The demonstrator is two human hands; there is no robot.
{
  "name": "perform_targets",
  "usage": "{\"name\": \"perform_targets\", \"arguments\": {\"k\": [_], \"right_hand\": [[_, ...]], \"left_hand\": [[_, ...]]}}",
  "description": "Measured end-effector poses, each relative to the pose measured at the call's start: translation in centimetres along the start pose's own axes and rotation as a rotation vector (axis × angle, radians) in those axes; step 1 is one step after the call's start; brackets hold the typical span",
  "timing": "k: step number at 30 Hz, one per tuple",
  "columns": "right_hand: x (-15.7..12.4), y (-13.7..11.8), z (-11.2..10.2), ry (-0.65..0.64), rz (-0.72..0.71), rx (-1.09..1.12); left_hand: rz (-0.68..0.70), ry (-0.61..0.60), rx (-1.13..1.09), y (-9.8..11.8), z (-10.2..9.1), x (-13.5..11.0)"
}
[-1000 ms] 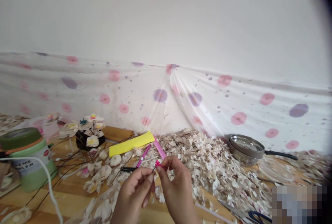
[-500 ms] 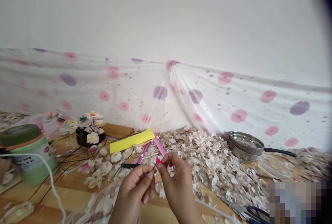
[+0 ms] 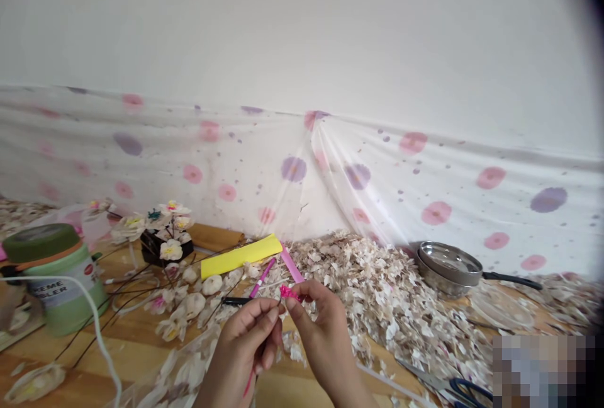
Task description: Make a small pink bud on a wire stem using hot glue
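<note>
Low in the middle of the view, my left hand [image 3: 248, 348] and my right hand [image 3: 321, 339] meet fingertip to fingertip. Both pinch a small bright pink fringed strip [image 3: 289, 294] wound on a thin stem; a pink end shows under my left hand. Just beyond them lie a pink pen [image 3: 262, 276], a pink strip [image 3: 291, 265] and a yellow folded sheet [image 3: 240, 255]. A big heap of pale dried petals [image 3: 377, 288] spreads to the right.
On the left stand a green jar [image 3: 56, 285], a white cord [image 3: 92, 320] and small handmade flowers on wires [image 3: 165, 225]. A steel pan [image 3: 448, 266] sits at the right, scissors [image 3: 453, 386] near the bottom edge. A flowered plastic sheet [image 3: 292, 169] covers the wall's foot.
The pink strip between my fingertips shows longer and stretches further left to right than before. Both hands stay in the same place; the view has shifted slightly.
</note>
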State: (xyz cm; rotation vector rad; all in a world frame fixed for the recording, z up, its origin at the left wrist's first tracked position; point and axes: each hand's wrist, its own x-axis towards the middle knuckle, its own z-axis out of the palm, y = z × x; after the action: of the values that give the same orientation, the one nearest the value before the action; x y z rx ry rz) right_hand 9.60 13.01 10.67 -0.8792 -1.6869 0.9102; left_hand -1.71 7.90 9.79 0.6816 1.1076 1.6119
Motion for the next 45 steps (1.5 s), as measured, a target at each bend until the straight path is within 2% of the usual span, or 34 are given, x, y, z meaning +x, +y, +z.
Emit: {"name": "perform_targets", "arguments": {"k": [20,32,37,45], "right_hand": [[0.20,-0.47,-0.09,-0.030,0.028,0.080],[0.42,-0.04,-0.13,-0.095,0.103,0.256],[0.41,0.01,-0.13,-0.132,0.126,0.327],[0.19,0.34,0.04,-0.112,0.180,0.419]], "left_hand": [[-0.037,-0.040,0.035,0.03,0.10,-0.14],[0.002,-0.134,0.074,-0.16,0.13,-0.47],[-0.002,-0.122,0.078,-0.06,0.08,-0.71],[-0.017,-0.125,0.077,-0.15,0.08,-0.58]]}}
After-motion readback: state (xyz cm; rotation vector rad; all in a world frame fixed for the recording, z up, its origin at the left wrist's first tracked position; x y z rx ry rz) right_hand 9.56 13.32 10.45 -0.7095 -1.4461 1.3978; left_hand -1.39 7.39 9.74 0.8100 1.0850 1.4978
